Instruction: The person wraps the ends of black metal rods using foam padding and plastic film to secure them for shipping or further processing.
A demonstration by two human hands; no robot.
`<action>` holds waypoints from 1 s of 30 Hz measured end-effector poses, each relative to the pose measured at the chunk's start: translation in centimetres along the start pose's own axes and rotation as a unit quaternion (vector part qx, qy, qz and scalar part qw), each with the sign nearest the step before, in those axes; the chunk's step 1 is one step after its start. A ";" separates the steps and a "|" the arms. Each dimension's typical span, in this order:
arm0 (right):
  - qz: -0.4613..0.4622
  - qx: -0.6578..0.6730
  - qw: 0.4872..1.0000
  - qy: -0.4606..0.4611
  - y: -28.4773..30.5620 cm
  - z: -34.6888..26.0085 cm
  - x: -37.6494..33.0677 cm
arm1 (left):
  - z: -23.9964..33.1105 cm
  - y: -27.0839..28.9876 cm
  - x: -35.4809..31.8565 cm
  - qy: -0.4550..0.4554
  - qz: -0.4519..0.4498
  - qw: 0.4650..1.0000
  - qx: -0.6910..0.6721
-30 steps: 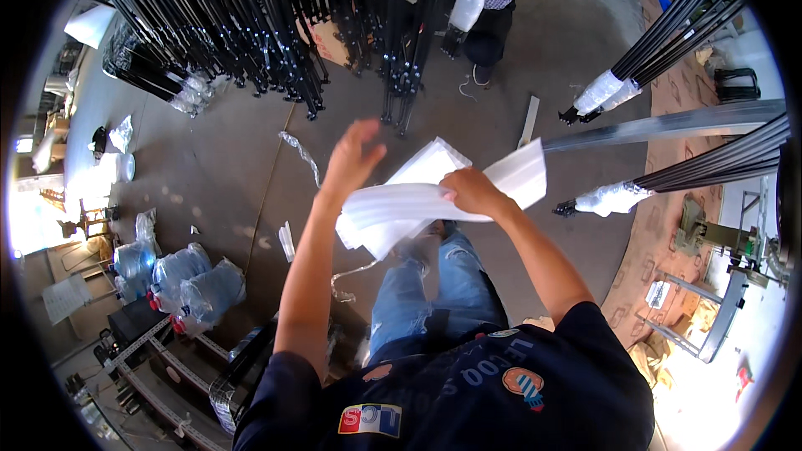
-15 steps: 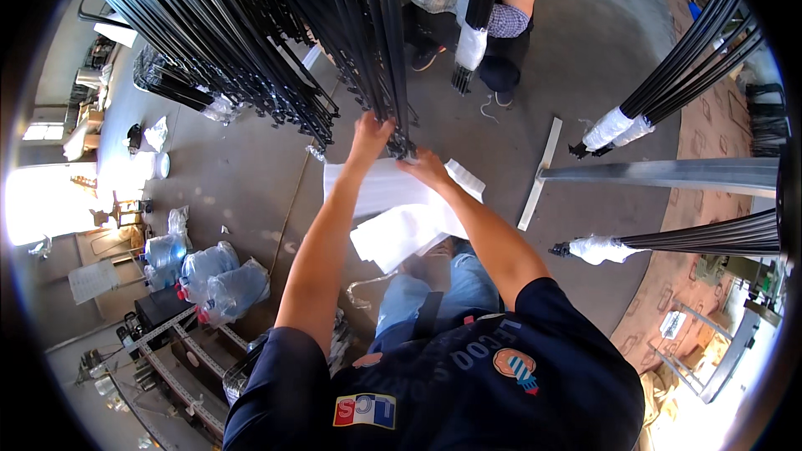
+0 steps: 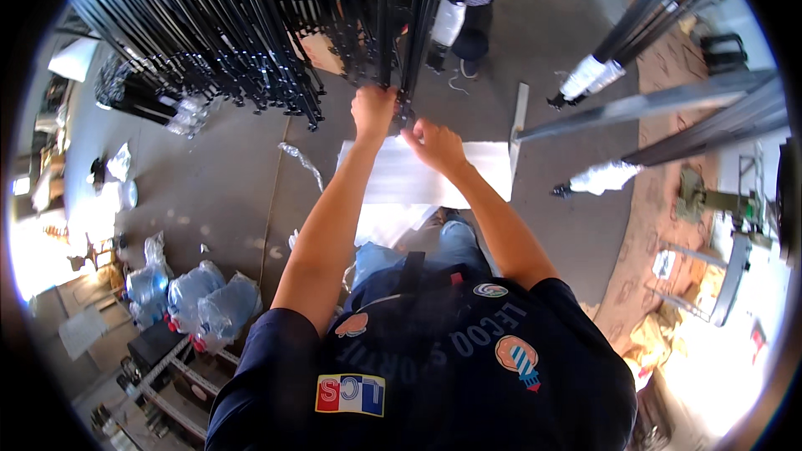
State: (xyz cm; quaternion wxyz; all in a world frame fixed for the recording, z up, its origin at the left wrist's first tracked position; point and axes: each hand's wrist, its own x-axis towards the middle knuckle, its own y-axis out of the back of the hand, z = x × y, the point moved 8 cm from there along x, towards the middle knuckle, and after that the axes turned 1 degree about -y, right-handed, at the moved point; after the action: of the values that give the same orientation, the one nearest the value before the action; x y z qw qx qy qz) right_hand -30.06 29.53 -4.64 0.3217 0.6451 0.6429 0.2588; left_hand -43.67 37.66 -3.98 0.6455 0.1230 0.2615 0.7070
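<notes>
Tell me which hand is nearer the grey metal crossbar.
Right. The right hand is left of the crossbar, over the white sheet; the left hand is farther left, by the black poles.

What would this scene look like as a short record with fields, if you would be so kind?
Left grip: closed on black rods, near their lower ends
Right grip: beside the rods' lower ends; hold unclear
Sheet: white, spread out below both grips in the picture
Wrapped bundles: at right, ends covered in white
Bottles: bluish, grouped at lower left
Other person: partly in view beyond the rods
</notes>
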 end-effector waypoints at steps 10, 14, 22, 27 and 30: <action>0.089 -0.038 0.992 -0.079 4.1 -3.4 5.0 | -0.6 -0.7 0.1 -0.026 0.032 0.999 0.020; 0.117 0.010 0.989 -0.091 4.1 -3.4 4.3 | -0.6 -1.0 0.1 -0.043 0.084 0.995 0.016; 0.124 0.015 0.990 -0.059 4.7 -0.7 5.2 | 0.6 -3.4 -0.2 -0.067 0.120 0.991 -0.008; 0.118 0.032 0.992 -0.040 4.7 0.7 5.7 | 0.0 -5.0 -0.4 -0.079 0.130 0.984 -0.088; 0.131 0.048 0.990 -0.038 4.9 1.7 5.9 | -0.7 -6.7 -0.4 -0.056 0.057 0.976 -0.202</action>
State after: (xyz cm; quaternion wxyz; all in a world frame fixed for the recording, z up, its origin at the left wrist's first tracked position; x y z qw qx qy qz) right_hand -25.30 35.43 -2.59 0.2780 0.7478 0.5518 0.2429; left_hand -38.26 37.33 -8.06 0.6296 0.0443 0.0696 0.7725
